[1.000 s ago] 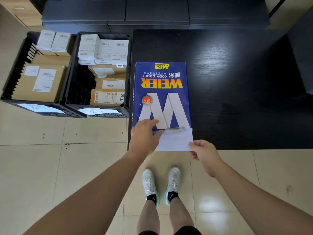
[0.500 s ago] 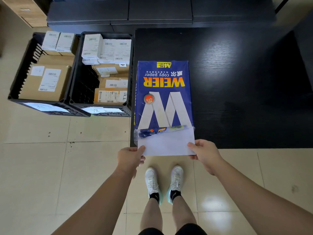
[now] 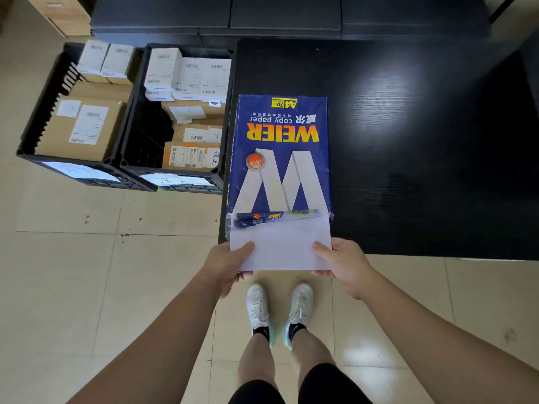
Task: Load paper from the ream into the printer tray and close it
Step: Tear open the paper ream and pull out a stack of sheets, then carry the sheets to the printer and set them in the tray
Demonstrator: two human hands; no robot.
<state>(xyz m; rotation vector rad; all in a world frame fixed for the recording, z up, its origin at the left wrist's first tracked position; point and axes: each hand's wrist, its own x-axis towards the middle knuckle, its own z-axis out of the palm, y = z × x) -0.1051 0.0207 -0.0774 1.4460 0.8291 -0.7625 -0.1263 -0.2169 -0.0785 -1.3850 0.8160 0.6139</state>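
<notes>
Now we grip the white paper (image 3: 281, 249) at both sides, left hand (image 3: 226, 265) and right hand (image 3: 344, 263) closed on it, just ahead lies the blue ream (image 3: 280, 156) (wrapper torn open) on the black table (image 3: 423, 141).

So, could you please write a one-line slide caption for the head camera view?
Both hands, left hand and right hand, grip white paper protruding from the opened blue ream on a black table.
</notes>
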